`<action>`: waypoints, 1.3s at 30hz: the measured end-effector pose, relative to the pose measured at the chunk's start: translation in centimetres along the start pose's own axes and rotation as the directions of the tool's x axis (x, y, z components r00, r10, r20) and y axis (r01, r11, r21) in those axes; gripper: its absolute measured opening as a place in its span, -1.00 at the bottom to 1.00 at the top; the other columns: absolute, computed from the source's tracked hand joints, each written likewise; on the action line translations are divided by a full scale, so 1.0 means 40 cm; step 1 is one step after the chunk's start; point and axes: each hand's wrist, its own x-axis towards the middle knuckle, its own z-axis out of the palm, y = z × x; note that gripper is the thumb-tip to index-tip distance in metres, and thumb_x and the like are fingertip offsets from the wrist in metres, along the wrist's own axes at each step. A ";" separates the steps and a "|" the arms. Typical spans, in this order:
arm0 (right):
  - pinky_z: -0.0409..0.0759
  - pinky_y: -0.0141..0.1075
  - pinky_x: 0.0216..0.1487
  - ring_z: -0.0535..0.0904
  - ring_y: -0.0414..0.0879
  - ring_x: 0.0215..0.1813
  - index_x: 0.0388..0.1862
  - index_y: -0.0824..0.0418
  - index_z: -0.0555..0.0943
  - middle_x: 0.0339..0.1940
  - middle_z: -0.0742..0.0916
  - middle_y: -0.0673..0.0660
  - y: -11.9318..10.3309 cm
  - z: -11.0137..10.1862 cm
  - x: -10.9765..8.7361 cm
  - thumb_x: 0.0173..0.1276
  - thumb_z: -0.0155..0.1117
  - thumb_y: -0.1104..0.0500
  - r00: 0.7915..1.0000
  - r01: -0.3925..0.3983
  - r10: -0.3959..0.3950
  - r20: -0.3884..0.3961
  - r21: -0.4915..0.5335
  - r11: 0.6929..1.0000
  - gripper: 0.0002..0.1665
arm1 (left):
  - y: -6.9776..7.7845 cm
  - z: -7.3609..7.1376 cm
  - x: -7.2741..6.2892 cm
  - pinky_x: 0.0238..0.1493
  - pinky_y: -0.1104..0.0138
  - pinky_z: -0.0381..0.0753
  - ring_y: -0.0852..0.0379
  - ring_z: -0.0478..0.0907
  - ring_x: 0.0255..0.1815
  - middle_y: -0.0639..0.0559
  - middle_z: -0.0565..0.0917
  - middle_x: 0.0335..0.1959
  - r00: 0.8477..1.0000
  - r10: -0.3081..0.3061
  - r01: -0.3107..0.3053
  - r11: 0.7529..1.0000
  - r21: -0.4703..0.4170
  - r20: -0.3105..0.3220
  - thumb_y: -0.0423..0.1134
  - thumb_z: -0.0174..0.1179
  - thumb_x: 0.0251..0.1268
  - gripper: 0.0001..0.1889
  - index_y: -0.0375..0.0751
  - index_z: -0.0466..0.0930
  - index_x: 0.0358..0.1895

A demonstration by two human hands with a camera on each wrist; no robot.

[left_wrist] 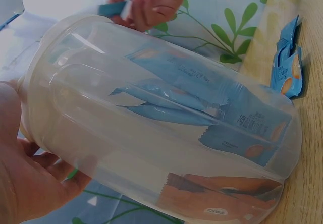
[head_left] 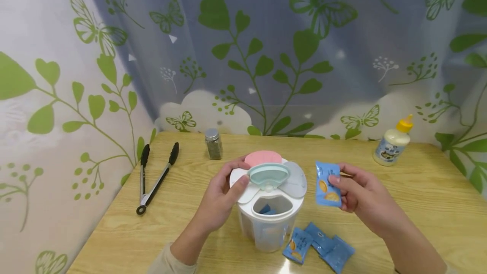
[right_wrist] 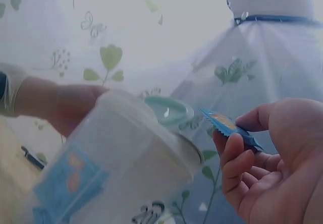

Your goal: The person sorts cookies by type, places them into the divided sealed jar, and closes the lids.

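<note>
"What was each hand doing?"

"The left hand [head_left: 220, 198] gripped the clear container [head_left: 268, 234] from its left, near the top, with the thumb on the lid [head_left: 297, 181]. The right hand [head_left: 363, 191] pinched a blue packet [head_left: 322, 183] between thumb and fingers, in the air to the right of the container and apart from it."

"Which step did that look like?"

"Loading, I'd say, and partly done: several blue packets [left_wrist: 247, 125] already lay inside, with orange packets [left_wrist: 219, 196] apparently in a separate compartment."

"What remained?"

"Besides the held one, three loose packets [head_left: 298, 245] lay on the table [head_left: 430, 206], just beside the container at its near right."

"Was the way in clear?"

"It seemed so. The pale green flap [head_left: 269, 174] stood raised, and the near opening [head_left: 282, 206] was uncovered."

"So what did the next move call for?"

"Probably bringing the packet left over that opening, turning it narrow end down and releasing it, with the left hand bracing the container."
</note>
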 end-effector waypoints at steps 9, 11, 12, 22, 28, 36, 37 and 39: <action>0.28 -0.23 -0.66 0.40 -0.17 -0.60 -0.08 0.14 0.52 -0.47 0.62 -0.10 -0.047 0.098 0.040 0.58 -0.01 0.29 0.999 0.042 -0.040 0.021 -0.108 0.993 -0.86 | 0.000 -0.001 -0.001 0.20 0.42 0.56 -0.18 0.26 0.51 -0.24 0.27 0.50 1.000 0.009 -0.009 1.000 -0.009 0.004 -0.26 0.06 0.52 -0.72 -0.33 0.41 0.15; 0.23 -0.17 -0.70 0.40 -0.11 -0.62 -0.09 0.14 0.53 -0.54 0.59 -0.08 -0.052 0.114 0.048 0.58 0.00 0.30 0.996 0.074 -0.068 0.050 -0.131 0.989 -0.85 | -0.001 0.000 -0.002 0.19 0.42 0.56 -0.18 0.27 0.51 -0.23 0.27 0.50 1.000 0.008 -0.008 1.000 -0.011 0.003 -0.27 0.06 0.52 -0.72 -0.33 0.41 0.15; 0.23 -0.17 -0.71 0.40 -0.08 -0.64 -0.10 0.14 0.53 -0.58 0.58 -0.06 -0.053 0.122 0.051 0.57 0.00 0.31 0.995 0.090 -0.082 0.065 -0.143 0.986 -0.85 | -0.001 0.000 -0.002 0.19 0.42 0.57 -0.18 0.27 0.50 -0.24 0.28 0.50 1.000 0.009 -0.009 1.000 -0.010 0.002 -0.27 0.06 0.52 -0.72 -0.33 0.41 0.15; 0.61 -0.26 -0.56 0.70 -0.12 -0.48 -0.03 0.22 0.60 -0.39 0.76 -0.01 -0.049 0.171 0.054 0.47 0.17 0.35 0.990 0.110 -0.088 0.114 -0.205 0.972 -0.84 | -0.003 -0.003 -0.003 0.11 0.40 0.62 -0.20 0.31 0.47 -0.24 0.25 0.51 1.000 0.007 -0.007 1.000 -0.030 0.010 -0.25 0.06 0.52 -0.71 -0.34 0.39 0.16; 0.66 -0.25 -0.53 0.69 -0.17 -0.47 -0.01 0.35 0.63 -0.18 0.82 0.06 -0.044 0.192 0.049 0.45 0.24 0.27 0.993 0.043 -0.019 0.115 -0.217 0.975 -0.78 | -0.003 -0.002 -0.002 0.12 0.40 0.62 -0.18 0.31 0.48 -0.22 0.26 0.51 1.000 0.004 -0.004 1.000 -0.012 0.004 -0.24 0.06 0.52 -0.71 -0.31 0.40 0.17; 0.64 -0.36 -0.49 0.67 -0.25 -0.47 0.03 0.31 0.64 -0.05 0.81 0.13 -0.032 0.181 0.044 0.43 0.24 0.31 0.993 0.028 -0.012 0.119 -0.135 0.990 -0.77 | -0.003 -0.002 -0.001 0.16 0.42 0.59 -0.16 0.30 0.49 -0.19 0.27 0.51 1.000 -0.008 0.008 1.000 0.007 -0.006 -0.24 0.06 0.52 -0.73 -0.27 0.41 0.15; 0.64 -0.36 -0.48 0.67 -0.25 -0.46 0.05 0.30 0.64 -0.04 0.81 0.11 -0.028 0.176 0.043 0.44 0.22 0.34 0.991 0.043 -0.027 0.132 -0.119 0.992 -0.76 | -0.003 -0.001 -0.001 0.16 0.42 0.59 -0.16 0.30 0.49 -0.20 0.27 0.51 1.000 -0.008 0.008 1.000 0.006 -0.005 -0.24 0.06 0.52 -0.73 -0.27 0.41 0.15; 0.64 -0.37 -0.48 0.68 -0.26 -0.45 0.08 0.27 0.64 -0.02 0.81 0.08 -0.019 0.163 0.040 0.44 0.18 0.40 0.985 0.080 -0.065 0.160 -0.087 0.993 -0.72 | -0.003 0.000 0.000 0.16 0.42 0.58 -0.15 0.30 0.49 -0.20 0.28 0.51 1.000 -0.006 0.006 1.000 0.007 -0.004 -0.24 0.06 0.52 -0.73 -0.28 0.41 0.16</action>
